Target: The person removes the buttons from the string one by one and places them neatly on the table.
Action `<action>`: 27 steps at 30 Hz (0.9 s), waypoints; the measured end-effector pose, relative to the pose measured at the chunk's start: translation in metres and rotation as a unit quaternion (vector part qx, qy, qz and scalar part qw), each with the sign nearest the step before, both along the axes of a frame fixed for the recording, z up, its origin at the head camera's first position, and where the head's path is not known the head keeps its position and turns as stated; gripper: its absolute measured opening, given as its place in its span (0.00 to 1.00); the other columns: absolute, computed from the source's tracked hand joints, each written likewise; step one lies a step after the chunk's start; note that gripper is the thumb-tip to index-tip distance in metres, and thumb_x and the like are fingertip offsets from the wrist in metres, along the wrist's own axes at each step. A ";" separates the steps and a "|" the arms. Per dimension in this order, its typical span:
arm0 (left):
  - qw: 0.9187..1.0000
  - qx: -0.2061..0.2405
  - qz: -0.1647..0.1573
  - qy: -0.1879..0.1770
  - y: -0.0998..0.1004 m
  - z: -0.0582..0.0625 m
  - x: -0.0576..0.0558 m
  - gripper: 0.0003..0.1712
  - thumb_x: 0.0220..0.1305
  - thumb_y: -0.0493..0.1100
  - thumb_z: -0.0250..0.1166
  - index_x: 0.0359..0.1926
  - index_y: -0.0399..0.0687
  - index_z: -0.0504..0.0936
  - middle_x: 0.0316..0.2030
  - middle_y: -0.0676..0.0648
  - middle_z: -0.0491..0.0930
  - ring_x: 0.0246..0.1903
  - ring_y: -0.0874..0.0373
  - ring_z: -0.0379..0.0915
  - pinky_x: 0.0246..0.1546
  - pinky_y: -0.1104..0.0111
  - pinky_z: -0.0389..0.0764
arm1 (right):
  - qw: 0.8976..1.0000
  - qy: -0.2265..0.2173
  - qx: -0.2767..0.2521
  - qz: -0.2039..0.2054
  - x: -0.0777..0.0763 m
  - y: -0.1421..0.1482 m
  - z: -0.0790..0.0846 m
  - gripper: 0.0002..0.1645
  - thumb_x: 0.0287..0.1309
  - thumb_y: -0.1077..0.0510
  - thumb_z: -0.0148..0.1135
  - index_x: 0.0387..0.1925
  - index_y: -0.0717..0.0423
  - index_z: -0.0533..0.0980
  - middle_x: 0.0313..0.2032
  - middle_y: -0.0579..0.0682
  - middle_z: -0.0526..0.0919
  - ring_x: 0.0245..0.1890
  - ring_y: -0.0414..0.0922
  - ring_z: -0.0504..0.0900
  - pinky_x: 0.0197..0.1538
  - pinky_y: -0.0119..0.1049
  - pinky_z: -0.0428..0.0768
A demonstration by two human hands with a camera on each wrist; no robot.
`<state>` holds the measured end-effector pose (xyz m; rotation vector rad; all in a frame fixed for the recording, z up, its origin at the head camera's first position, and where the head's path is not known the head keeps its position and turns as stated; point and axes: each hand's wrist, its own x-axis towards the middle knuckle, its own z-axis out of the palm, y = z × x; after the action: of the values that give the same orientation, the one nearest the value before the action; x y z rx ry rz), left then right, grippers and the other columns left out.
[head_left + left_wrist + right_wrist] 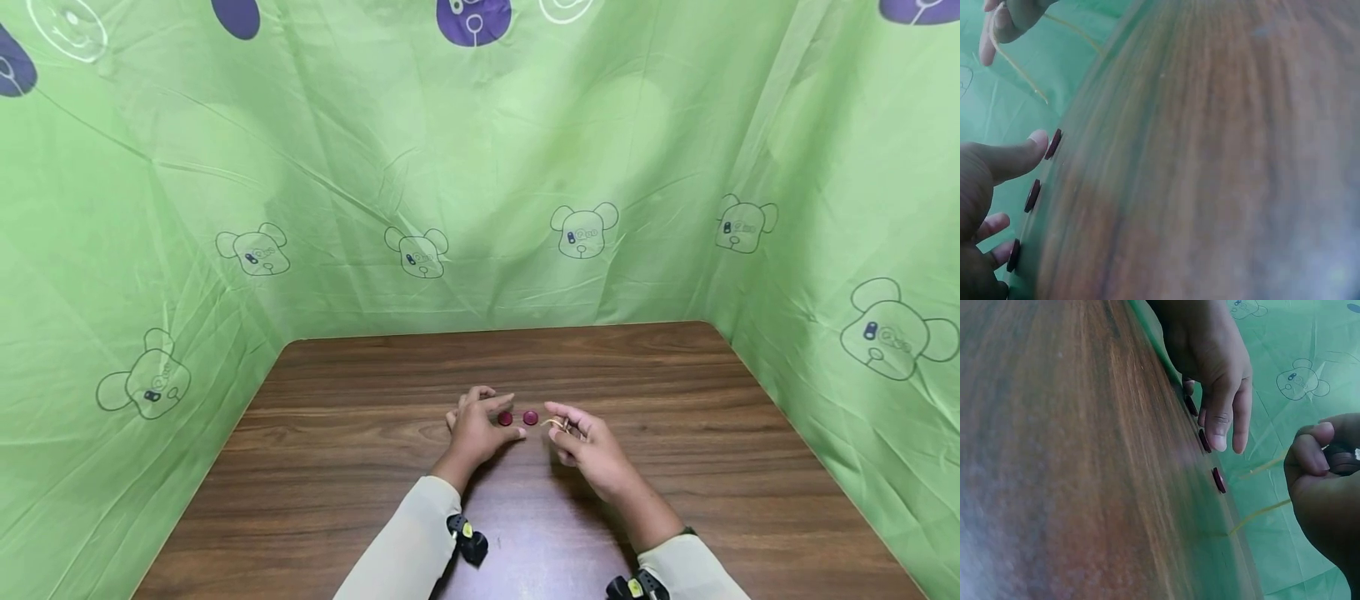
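Observation:
Two dark red discs lie in a row in the head view, the left disc (506, 418) between the thumb and index finger of my left hand (480, 429) and the right disc (531, 417) just past the thumb. Both wrist views reveal a third disc (1014, 255) by the left fingers, hidden in the head view. That hand is spread, its thumb close to the discs; whether it touches them I cannot tell. My right hand (592, 446), to the right, grips a thin yellow cord (1261, 512) in curled fingers. Several dark round pieces (1342, 459) sit inside that grip.
The discs lie on a brown wood-grain table (337, 433). Green cloth (487, 167) printed with bear faces stands behind the table and along both sides. A black wrist device (470, 540) is strapped over the left sleeve, another (637, 587) over the right.

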<state>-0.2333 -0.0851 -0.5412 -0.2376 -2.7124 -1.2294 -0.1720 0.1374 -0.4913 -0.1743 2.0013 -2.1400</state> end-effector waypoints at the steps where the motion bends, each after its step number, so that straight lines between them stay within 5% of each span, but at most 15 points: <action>1: 1.000 0.001 0.002 -0.002 -0.001 0.000 0.000 0.42 0.46 0.57 0.90 0.65 0.62 0.89 0.68 0.46 0.77 0.69 0.43 0.69 0.63 0.41 0.57 | 1.000 0.003 -0.001 0.003 0.000 -0.001 0.000 0.34 0.75 0.69 0.58 0.78 0.70 0.63 0.39 0.44 0.76 0.29 0.35 0.73 0.33 0.26 0.74; 9: 0.999 0.026 0.017 0.016 -0.004 0.005 0.007 0.44 0.45 0.54 0.91 0.66 0.57 0.88 0.69 0.42 0.77 0.64 0.43 0.70 0.63 0.41 0.57 | 0.999 0.038 -0.025 0.000 0.000 -0.004 -0.004 0.13 0.79 0.66 0.59 0.56 0.68 0.67 0.32 0.44 0.81 0.25 0.35 0.74 0.29 0.25 0.73; 13: 0.999 0.022 0.028 0.033 -0.002 0.007 0.011 0.43 0.46 0.55 0.90 0.66 0.57 0.88 0.69 0.42 0.77 0.62 0.44 0.72 0.62 0.41 0.59 | 0.999 0.045 -0.019 -0.018 0.000 -0.003 -0.004 0.17 0.80 0.64 0.59 0.62 0.71 0.75 0.31 0.42 0.84 0.21 0.33 0.74 0.26 0.24 0.71; 21: 0.996 0.044 0.034 0.074 0.002 0.010 0.022 0.38 0.48 0.53 0.90 0.63 0.59 0.90 0.64 0.44 0.79 0.62 0.44 0.73 0.58 0.41 0.61 | 0.998 0.056 0.002 -0.026 -0.002 -0.002 -0.004 0.29 0.78 0.65 0.62 0.74 0.72 0.69 0.25 0.38 0.75 0.18 0.33 0.69 0.24 0.25 0.70; 27: 0.996 0.070 0.025 0.053 0.005 0.016 0.031 0.38 0.50 0.53 0.89 0.64 0.62 0.89 0.64 0.46 0.79 0.66 0.45 0.72 0.59 0.43 0.61 | 0.998 0.057 -0.030 -0.020 -0.002 -0.002 -0.004 0.21 0.73 0.69 0.65 0.57 0.66 0.63 0.28 0.37 0.79 0.17 0.34 0.68 0.24 0.25 0.68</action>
<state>-0.2019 -0.0801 -0.5254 -0.2113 -2.5148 -1.3445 -0.1737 0.1352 -0.4956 -0.2725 2.0184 -2.2639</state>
